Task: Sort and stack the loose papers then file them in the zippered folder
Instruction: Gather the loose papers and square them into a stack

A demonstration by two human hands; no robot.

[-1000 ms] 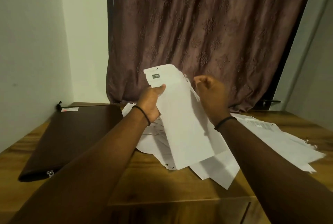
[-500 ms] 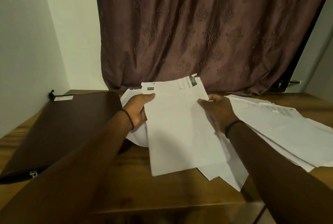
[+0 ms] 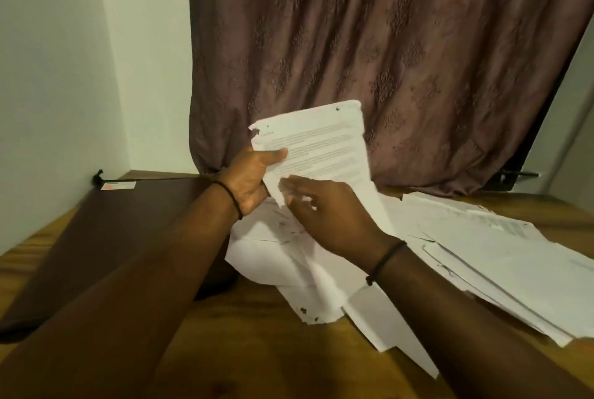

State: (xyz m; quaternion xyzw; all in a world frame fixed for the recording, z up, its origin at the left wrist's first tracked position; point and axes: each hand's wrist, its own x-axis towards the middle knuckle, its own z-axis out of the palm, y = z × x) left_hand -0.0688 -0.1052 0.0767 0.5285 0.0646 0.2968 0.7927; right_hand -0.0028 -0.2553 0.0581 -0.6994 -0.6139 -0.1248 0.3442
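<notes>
The sheet (image 3: 324,144) now stands higher, pinched in the left hand (image 3: 254,178), while the right hand (image 3: 328,215) has let go, fingers spread, over the loose papers (image 3: 501,270) on the tabletop (image 3: 257,350) beside the folder (image 3: 128,225).

This looks like a room in a home, a quiet corner used for paperwork. A wooden table (image 3: 244,360) with a warm, visible grain fills the foreground. Directly behind the table hangs a heavy brownish curtain (image 3: 369,45) with an embossed floral pattern (household drapery, not an office blind), reaching down to its far edge. Plain pale walls (image 3: 64,77) meet in a corner behind the table's far left end. A dark metal handle (image 3: 519,174) shows behind its far right end. On the table lie a zippered folder (image 3: 128,231) at the left and loose papers (image 3: 514,270) at the right.
</notes>
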